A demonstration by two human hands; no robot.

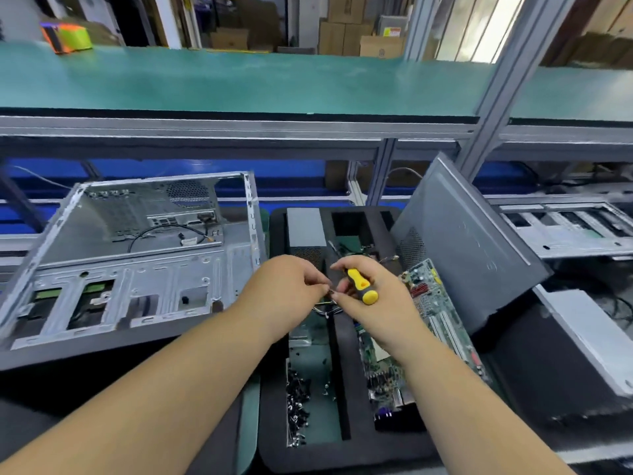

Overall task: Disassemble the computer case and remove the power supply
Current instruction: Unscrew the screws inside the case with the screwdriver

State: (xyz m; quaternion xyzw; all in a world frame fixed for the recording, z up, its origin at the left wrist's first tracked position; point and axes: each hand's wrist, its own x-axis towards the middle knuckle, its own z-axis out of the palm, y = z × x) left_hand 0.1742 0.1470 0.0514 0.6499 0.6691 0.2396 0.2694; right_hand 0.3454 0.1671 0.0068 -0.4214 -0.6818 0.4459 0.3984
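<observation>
Two hands meet mid-frame over the black foam tray (274, 423); left hand (291, 289) has fingertips pinched together on something tiny, probably a screw, too small to tell; right hand (373, 299) is wrapped round a yellow screwdriver (361, 286), parked in the palm so the fingers stay free; gutted computer case (137, 255) lies on its side, left of frame; power supply (305, 231) looks already out, sitting at the tray's top; motherboard (435, 313) leans at its right.

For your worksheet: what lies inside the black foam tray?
Black foam tray holds loose screws, a circuit board and a grey box; hands cover its middle.
</observation>
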